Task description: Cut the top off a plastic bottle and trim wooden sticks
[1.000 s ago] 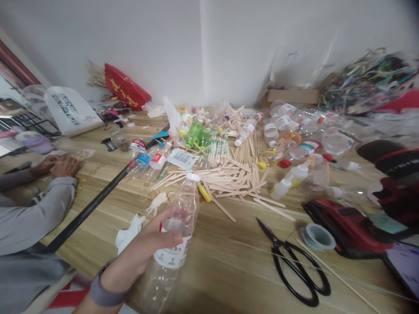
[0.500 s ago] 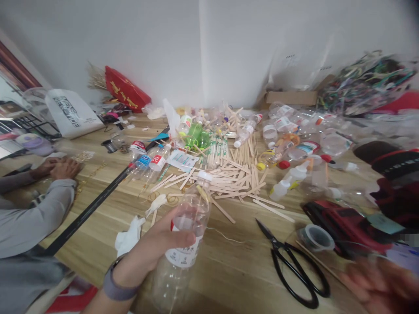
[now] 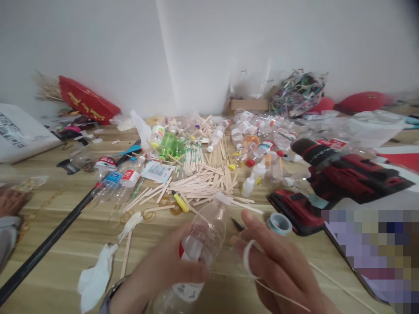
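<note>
My left hand (image 3: 178, 261) is wrapped round a clear plastic bottle (image 3: 214, 222) with a white cap and a red and white label, tilted over the table. Just right of it is my right hand (image 3: 271, 257), fingers bent, with a white loop (image 3: 249, 260) held at them and a thin pale strand trailing below. Motion blurs both hands. Only the dark tip of the scissors (image 3: 238, 224) shows beside the right fingers. A yellow-handled tool (image 3: 181, 202) lies behind the bottle.
Wooden sticks (image 3: 209, 179) and many bottles (image 3: 258, 131) spread across the table's middle and back. A red drill (image 3: 347, 174) stands right, near a small round container (image 3: 279, 223). A black bar (image 3: 49, 244) crosses the left side. Another person's hand (image 3: 11, 200) is far left.
The view has swung right. My right hand has come in from the lower right to beside the bottle, covering most of the scissors. My left hand still holds the bottle.
</note>
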{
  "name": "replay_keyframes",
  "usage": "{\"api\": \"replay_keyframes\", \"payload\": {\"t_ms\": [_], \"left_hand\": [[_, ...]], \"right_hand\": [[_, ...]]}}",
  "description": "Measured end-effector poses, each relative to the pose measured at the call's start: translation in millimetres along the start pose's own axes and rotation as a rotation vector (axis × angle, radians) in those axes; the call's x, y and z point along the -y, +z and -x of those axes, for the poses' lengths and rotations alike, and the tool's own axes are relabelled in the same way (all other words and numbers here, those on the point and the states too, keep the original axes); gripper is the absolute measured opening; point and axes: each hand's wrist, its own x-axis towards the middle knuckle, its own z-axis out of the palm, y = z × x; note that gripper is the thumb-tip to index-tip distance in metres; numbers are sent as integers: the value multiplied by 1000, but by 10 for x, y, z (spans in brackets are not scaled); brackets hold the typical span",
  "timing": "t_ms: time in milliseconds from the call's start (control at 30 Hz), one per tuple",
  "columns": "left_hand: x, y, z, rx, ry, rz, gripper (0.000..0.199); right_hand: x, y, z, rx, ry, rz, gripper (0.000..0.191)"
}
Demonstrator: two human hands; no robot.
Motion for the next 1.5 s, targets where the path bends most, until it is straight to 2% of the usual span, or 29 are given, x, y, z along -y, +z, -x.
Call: {"api": "replay_keyframes", "payload": {"t_ms": [67,100,200,267,433,533,600,667,733,867,967,1100,1200,1333,1400,1500], "left_hand": [[6,-3,16,-16,22,-24,59],[5,-16,30,-27,24,0,59],[-18,-73,77,-110,7,194,61],[-51,-97,95,-169,5,292,65],[-137,-58,57,-141,32,351,65],[-148,-25,18,-111,78,441,60],[-139,-20,-8,-89,109,499,61],[-122,-28,-37,-68,135,520,62],[-94,-39,-71,-46,159,517,63],[-12,-39,-151,11,202,511,66],[30,-10,-194,40,219,519,67],[31,25,-191,48,207,528,63],[32,18,-164,47,202,567,65],[64,-5,-142,72,219,601,62],[88,-3,-143,93,216,616,62],[119,9,-151,93,218,646,62]], "right_hand": [[-15,55,-89,-39,-160,175,21],[-29,74,-127,-64,-180,315,23],[-100,78,-148,-46,-61,680,36],[-162,54,-72,13,-5,714,42],[-327,57,263,207,97,478,26],[-388,115,448,349,235,343,17],[-387,153,544,395,344,248,15],[-352,182,607,386,436,190,15],[-296,205,628,320,477,141,17],[-158,287,537,190,441,-31,28],[-52,418,416,271,450,-276,47],[53,600,326,396,502,-624,48],[65,633,334,389,538,-599,35],[-13,575,366,272,573,-466,37],[-65,559,369,282,573,-448,36],[-124,583,376,352,468,-432,33]]}}
